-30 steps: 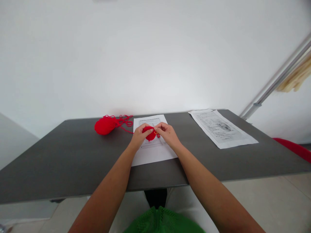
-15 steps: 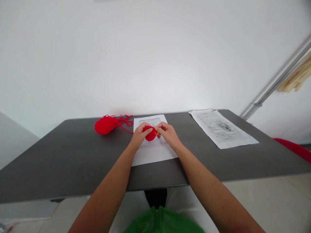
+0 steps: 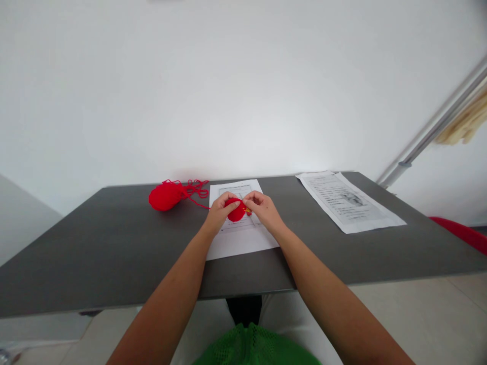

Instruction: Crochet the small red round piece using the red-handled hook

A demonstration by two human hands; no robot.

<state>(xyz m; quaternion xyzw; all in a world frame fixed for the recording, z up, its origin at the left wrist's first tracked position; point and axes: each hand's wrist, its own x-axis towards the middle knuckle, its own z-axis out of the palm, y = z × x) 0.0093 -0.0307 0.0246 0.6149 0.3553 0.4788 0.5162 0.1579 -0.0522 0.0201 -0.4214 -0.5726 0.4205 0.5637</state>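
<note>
Both hands meet over a white printed sheet [image 3: 243,241] in the middle of a dark grey table [image 3: 114,253]. My left hand [image 3: 218,213] pinches a small red crocheted piece [image 3: 236,210]. My right hand [image 3: 262,209] is closed on a thin hook with a yellow part [image 3: 246,209], its tip at the red piece. A red strand runs from the piece leftwards to a red ball of yarn [image 3: 164,196] lying on the table with loose loops beside it.
A second printed sheet [image 3: 348,200] lies at the table's right end. A metal pole [image 3: 429,134] leans against the white wall at right, with pale cloth hanging by it. Something red [image 3: 462,233] shows beyond the right edge. Green mesh fabric [image 3: 254,347] lies on my lap.
</note>
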